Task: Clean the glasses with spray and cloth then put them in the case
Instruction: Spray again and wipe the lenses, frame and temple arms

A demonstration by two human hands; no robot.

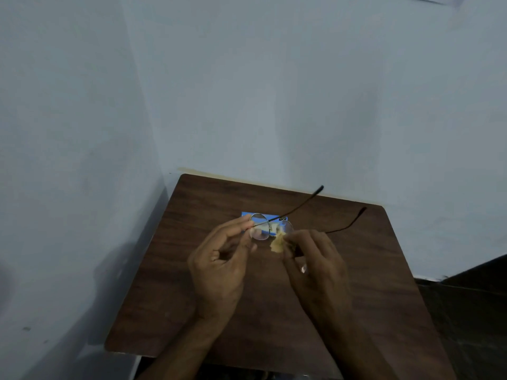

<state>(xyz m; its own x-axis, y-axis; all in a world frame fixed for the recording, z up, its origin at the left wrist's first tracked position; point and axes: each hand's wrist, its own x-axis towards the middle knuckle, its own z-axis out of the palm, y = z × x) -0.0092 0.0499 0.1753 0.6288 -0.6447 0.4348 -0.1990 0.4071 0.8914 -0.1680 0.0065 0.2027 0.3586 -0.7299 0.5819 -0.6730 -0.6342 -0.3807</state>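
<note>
Wiping glasses (259,230) above brown table (192,311).
Noted left hand (219,259) pinching glasses at the left lens rim, right hand (315,259) clamping small yellowish cloth (277,242) against right lens. Found glasses over mid-table, temples open, pointing far right. Recorded flat blue item (247,215) on table just beyond, partly hidden; pale wall (301,105) farthest.

a blue flat thing (247,215) toward twelve o'clock on the table (192,270) lies mostly hidden behind the glasses (259,230); what it is cannot be told. the cloth (276,242) is largely covered by the right hand (315,259) and hides part of one lens (288,227). the left forearm (178,349) and right forearm (365,349) are cut off at six o'clock.
</note>
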